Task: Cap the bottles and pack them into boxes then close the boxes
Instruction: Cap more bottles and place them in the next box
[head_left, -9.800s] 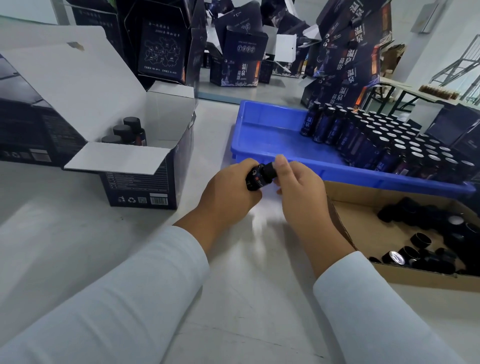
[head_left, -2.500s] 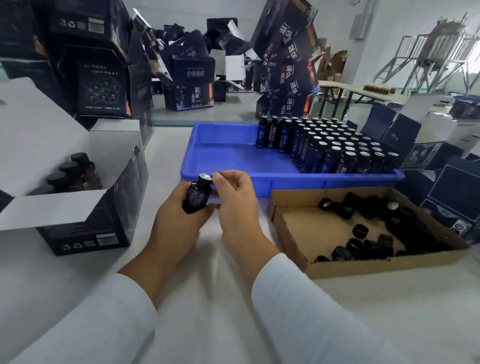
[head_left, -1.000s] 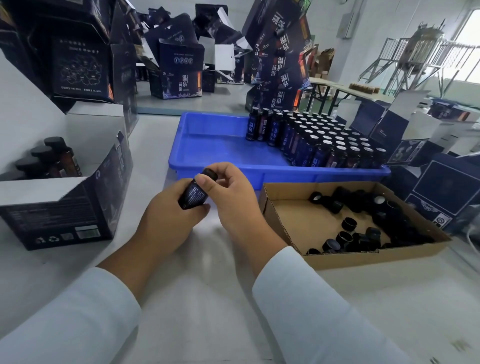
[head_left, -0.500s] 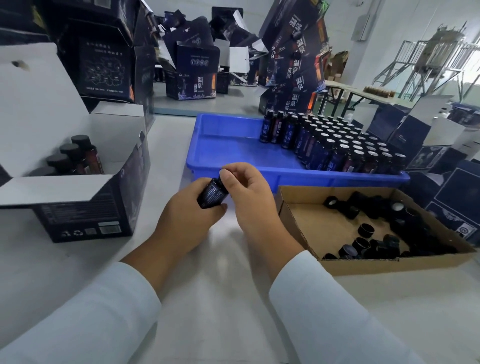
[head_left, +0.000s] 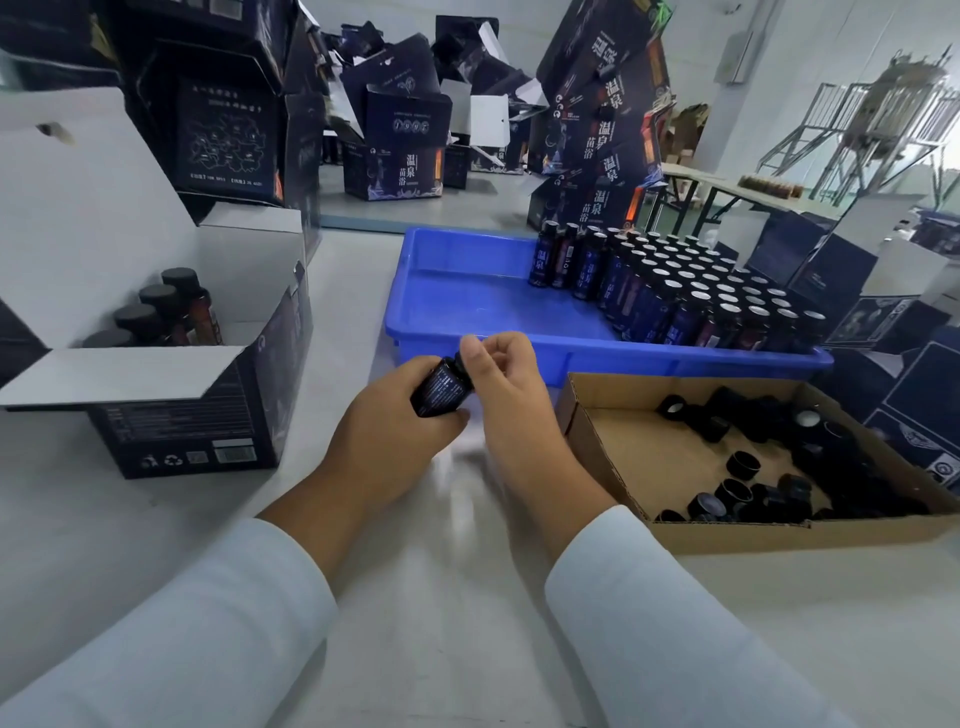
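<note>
Both hands meet over the surface: left hand (head_left: 395, 436) wraps a small dark bottle (head_left: 440, 388), neck tilted up-right; right hand (head_left: 501, 384) pinches its cap. Open packing box (head_left: 208, 415) lies left, nearer the left hand.

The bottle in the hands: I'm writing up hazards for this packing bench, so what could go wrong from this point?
The bottle is tilted while the right hand works at its cap end and the left hand grips the body; a crooked cap might leak later. Uncapped bottles stand tightly packed in the blue tray, so a careless reach could topple several. The open box has a flap over its mouth that may catch a bottle going in.
</note>
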